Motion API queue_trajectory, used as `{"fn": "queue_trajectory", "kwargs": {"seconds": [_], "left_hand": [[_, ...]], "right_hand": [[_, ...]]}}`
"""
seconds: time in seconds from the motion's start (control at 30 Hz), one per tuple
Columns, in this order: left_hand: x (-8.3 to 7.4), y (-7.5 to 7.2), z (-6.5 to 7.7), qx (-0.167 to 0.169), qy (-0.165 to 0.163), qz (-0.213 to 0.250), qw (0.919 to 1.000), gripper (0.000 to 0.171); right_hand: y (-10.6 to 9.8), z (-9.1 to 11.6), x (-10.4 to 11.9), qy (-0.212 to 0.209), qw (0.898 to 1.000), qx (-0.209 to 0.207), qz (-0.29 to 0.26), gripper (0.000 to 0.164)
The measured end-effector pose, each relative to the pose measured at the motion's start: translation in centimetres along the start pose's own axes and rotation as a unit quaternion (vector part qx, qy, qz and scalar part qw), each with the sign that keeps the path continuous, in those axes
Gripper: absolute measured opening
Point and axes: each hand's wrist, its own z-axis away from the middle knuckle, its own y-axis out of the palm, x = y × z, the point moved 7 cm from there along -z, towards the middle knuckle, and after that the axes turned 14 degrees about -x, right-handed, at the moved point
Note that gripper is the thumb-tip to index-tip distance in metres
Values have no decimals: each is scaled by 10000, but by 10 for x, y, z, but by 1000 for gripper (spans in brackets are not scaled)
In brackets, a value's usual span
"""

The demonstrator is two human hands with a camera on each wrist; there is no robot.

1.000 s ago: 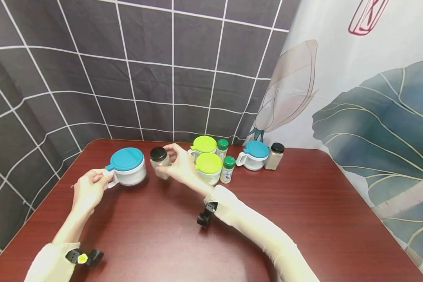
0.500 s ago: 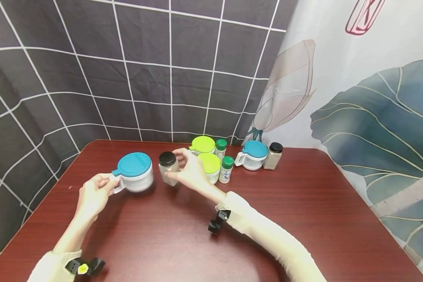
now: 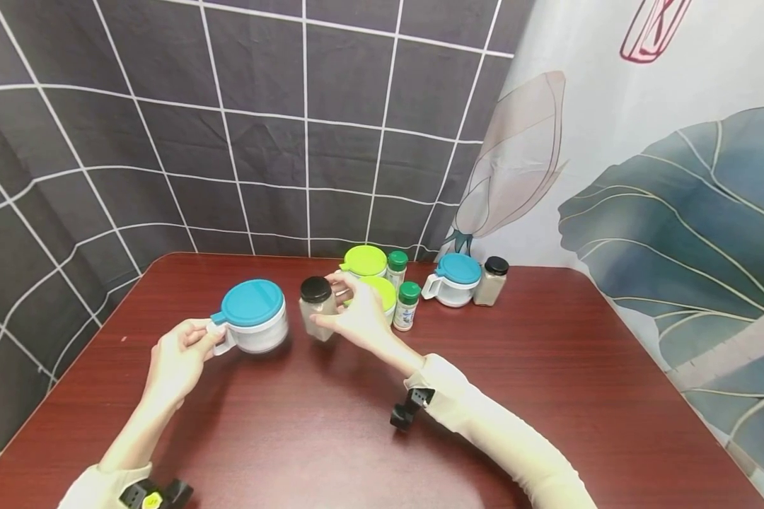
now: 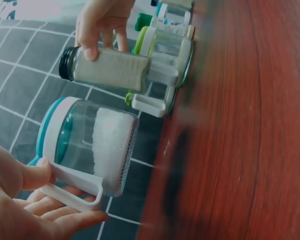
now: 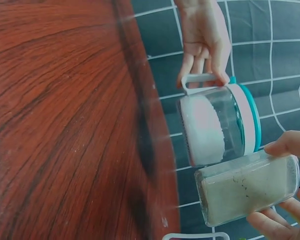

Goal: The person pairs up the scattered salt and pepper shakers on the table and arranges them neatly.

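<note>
My left hand (image 3: 177, 357) pinches the white handle of a blue-lidded seasoning jar (image 3: 255, 318). White granules fill part of that clear jar (image 4: 112, 145) in the left wrist view. Just right of it, my right hand (image 3: 366, 318) holds a square glass spice bottle (image 3: 320, 314) with a black cap, thumb on the near side and fingers on the far side. Pale powder shows through the bottle's glass (image 5: 247, 187) in the right wrist view. Both containers look lifted off the table, their shadows lying apart below them.
Behind my right hand stand two green-lidded jars (image 3: 364, 260), partly hidden, and two green-capped shakers (image 3: 407, 307). Farther right are another blue-lidded jar (image 3: 453, 283) and a black-capped bottle (image 3: 492, 283). A dark gridded curtain (image 3: 255, 141) hangs behind the red-brown table (image 3: 547, 367).
Both hands have moved right and a little toward me, carrying the blue-lidded jar and the black-capped spice bottle. The other containers stay in place on the table.
</note>
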Motion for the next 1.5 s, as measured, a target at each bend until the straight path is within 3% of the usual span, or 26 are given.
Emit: {"fn": "queue_trajectory", "kwargs": {"seconds": [0.8, 1.13, 1.5], "left_hand": [[-4, 18, 24, 717, -168, 282, 9969, 30], [-12, 31, 34, 882, -158, 460, 9949, 26], [-18, 50, 45, 1108, -118, 497, 9925, 22]], "right_hand": [[-38, 34, -6, 36, 9999, 65, -75, 57], [-58, 48, -12, -122, 9999, -21, 38, 55], [-80, 60, -29, 80, 10000, -30, 30, 56]]}}
